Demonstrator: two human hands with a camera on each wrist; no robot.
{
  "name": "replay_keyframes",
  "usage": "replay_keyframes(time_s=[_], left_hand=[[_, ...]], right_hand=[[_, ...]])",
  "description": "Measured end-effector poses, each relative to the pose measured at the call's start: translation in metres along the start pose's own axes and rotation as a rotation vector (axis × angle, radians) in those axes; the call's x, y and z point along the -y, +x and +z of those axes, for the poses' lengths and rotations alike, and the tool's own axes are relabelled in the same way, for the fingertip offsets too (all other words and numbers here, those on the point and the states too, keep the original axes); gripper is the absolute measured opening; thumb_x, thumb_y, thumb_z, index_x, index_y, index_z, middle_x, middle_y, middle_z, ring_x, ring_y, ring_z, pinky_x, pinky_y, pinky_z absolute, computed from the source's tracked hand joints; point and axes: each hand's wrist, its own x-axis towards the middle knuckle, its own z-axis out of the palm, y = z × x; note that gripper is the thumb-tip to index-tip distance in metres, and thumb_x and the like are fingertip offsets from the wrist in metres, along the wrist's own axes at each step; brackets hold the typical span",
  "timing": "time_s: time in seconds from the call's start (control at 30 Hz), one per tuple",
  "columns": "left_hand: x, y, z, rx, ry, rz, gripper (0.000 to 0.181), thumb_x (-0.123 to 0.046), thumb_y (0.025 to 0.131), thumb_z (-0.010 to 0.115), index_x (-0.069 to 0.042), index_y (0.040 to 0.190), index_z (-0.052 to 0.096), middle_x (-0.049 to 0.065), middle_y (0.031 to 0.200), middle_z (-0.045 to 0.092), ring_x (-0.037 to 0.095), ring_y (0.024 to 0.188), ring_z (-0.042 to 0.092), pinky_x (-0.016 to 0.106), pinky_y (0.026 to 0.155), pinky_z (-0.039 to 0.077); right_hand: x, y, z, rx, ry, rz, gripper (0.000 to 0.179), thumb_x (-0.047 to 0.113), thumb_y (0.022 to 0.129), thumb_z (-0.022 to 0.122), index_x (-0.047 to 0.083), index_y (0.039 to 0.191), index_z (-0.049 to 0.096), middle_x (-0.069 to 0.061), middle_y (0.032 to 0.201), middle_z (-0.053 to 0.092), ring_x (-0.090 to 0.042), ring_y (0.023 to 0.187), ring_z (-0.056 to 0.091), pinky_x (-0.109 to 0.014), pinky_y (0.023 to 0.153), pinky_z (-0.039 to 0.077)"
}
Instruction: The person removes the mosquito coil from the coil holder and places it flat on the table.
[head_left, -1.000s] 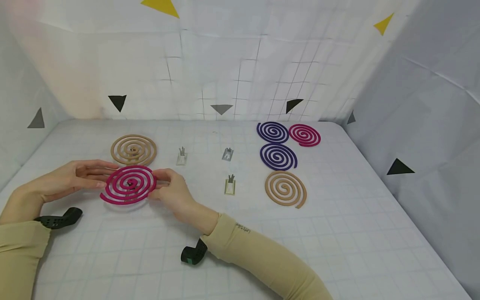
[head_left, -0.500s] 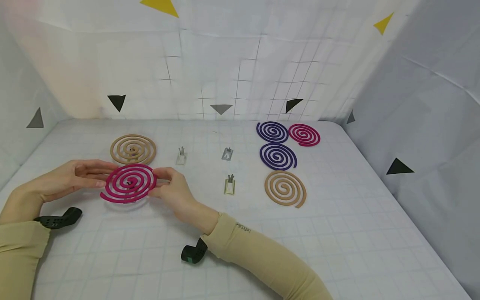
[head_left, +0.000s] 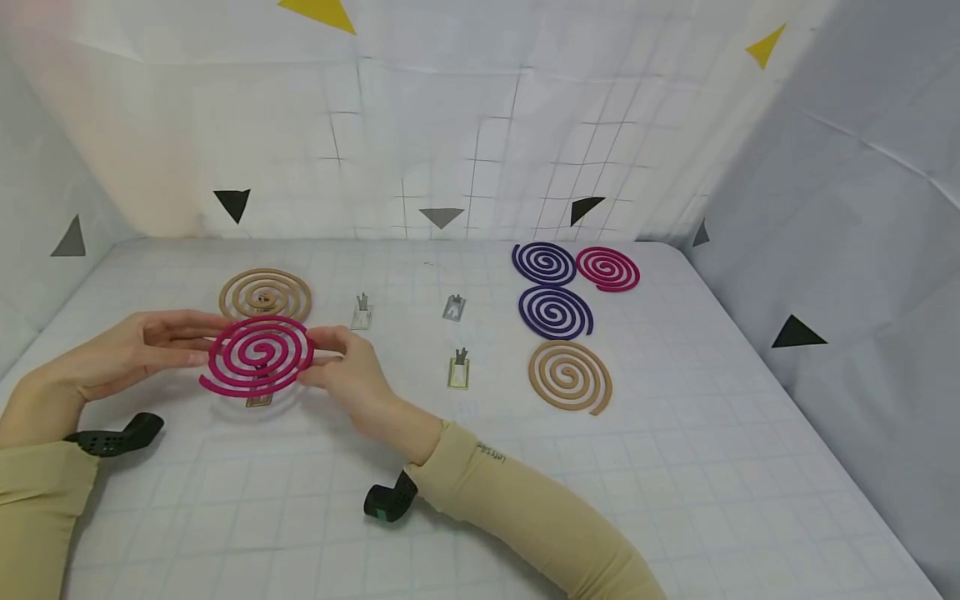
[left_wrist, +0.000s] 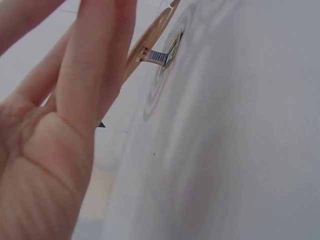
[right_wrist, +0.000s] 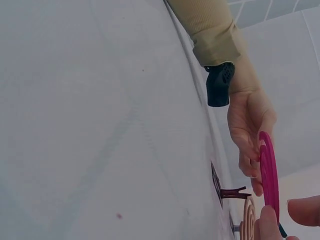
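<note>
A pink mosquito coil point(head_left: 262, 352) is held level above a small metal coil stand point(head_left: 258, 401), whose base shows beneath it in the head view. My right hand point(head_left: 358, 382) pinches the coil's right edge between thumb and finger. My left hand point(head_left: 135, 354) has its fingers fairly straight, the tips right at the coil's left edge and partly hidden behind it. The right wrist view shows the coil point(right_wrist: 270, 175) edge-on, between both hands, with the stand's prongs point(right_wrist: 233, 193) beside it.
Behind the pink coil, a tan coil point(head_left: 225, 292) rests raised on its own stand point(left_wrist: 159, 57). Three bare stands, including a gold-edged one point(head_left: 459, 372), stand mid-table. At right lie two purple coils point(head_left: 555, 311), another pink coil point(head_left: 607, 268) and a tan coil point(head_left: 570, 375).
Both hands have raised the pink coil a little and away from me, so the base of the stand under it now shows. The other coils and stands stay where they were.
</note>
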Motion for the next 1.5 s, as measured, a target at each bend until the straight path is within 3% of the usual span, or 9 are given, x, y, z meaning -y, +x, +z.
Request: replay_keyframes(time_s=[0.17,0.47,0.6,0.83,1.0,1.23,1.37,1.5], left_hand=[[-0.008,0.002,0.004,-0.051,0.015,-0.038,0.048,-0.001,0.100,0.052,-0.003,0.147,0.042,-0.012,0.134,0.061,0.007,0.117,0.063,0.020,0.090,0.053],[-0.022,0.008,0.010,-0.116,0.006,-0.028,0.047,-0.002,0.100,0.053,-0.006,0.147,0.043,-0.010,0.134,0.061,0.010,0.114,0.065,0.019,0.090,0.054],[-0.027,0.012,0.013,-0.147,-0.038,-0.006,0.048,0.001,0.100,0.053,-0.005,0.147,0.044,-0.009,0.134,0.062,0.007,0.115,0.064,0.017,0.091,0.052],[-0.038,0.021,0.023,-0.219,-0.141,-0.025,0.048,0.001,0.099,0.056,-0.009,0.145,0.049,-0.011,0.132,0.063,0.004,0.115,0.062,0.015,0.091,0.052],[-0.047,0.026,0.029,-0.237,-0.198,-0.016,0.046,0.000,0.098,0.056,-0.008,0.143,0.050,-0.008,0.132,0.063,0.008,0.112,0.063,0.015,0.092,0.051],[-0.053,0.028,0.035,-0.231,-0.352,0.038,0.041,0.005,0.098,0.054,-0.008,0.137,0.057,-0.004,0.130,0.065,0.011,0.109,0.065,0.019,0.091,0.054],[-0.054,0.030,0.036,-0.239,-0.365,0.030,0.040,0.004,0.098,0.055,-0.008,0.136,0.057,-0.005,0.131,0.064,0.011,0.109,0.066,0.020,0.091,0.055],[-0.057,0.032,0.038,-0.253,-0.304,-0.012,0.043,-0.001,0.098,0.057,-0.009,0.141,0.052,-0.007,0.133,0.062,0.009,0.113,0.064,0.017,0.091,0.054]], right_hand=[[0.004,0.001,-0.003,-0.003,0.000,-0.015,0.043,-0.012,0.083,0.067,0.003,0.123,0.063,-0.003,0.112,0.065,-0.018,0.098,0.069,-0.033,0.090,0.058],[0.014,0.004,-0.013,-0.001,-0.015,-0.045,0.041,-0.008,0.083,0.068,0.004,0.123,0.064,-0.006,0.108,0.067,-0.012,0.090,0.065,-0.030,0.086,0.058],[0.017,0.008,-0.019,0.006,-0.027,-0.057,0.039,-0.004,0.086,0.068,0.005,0.124,0.063,-0.003,0.109,0.067,-0.011,0.090,0.065,-0.030,0.088,0.058],[0.027,0.011,-0.030,0.004,0.010,-0.056,0.039,-0.004,0.088,0.066,0.006,0.126,0.062,-0.003,0.111,0.066,-0.013,0.094,0.065,-0.033,0.092,0.058],[0.031,0.014,-0.037,-0.003,0.047,-0.047,0.042,-0.004,0.089,0.066,0.007,0.129,0.060,-0.004,0.113,0.066,-0.015,0.096,0.066,-0.036,0.094,0.057],[0.034,0.018,-0.040,-0.022,0.113,-0.034,0.042,-0.008,0.089,0.065,0.005,0.129,0.059,-0.008,0.115,0.066,-0.020,0.097,0.069,-0.037,0.089,0.059],[0.037,0.018,-0.041,-0.031,0.138,-0.037,0.043,-0.010,0.089,0.064,0.002,0.130,0.058,-0.011,0.115,0.067,-0.022,0.098,0.070,-0.038,0.087,0.060],[0.040,0.019,-0.045,-0.032,0.127,-0.047,0.042,-0.007,0.090,0.064,0.000,0.131,0.057,-0.011,0.115,0.067,-0.021,0.097,0.070,-0.038,0.086,0.060]])
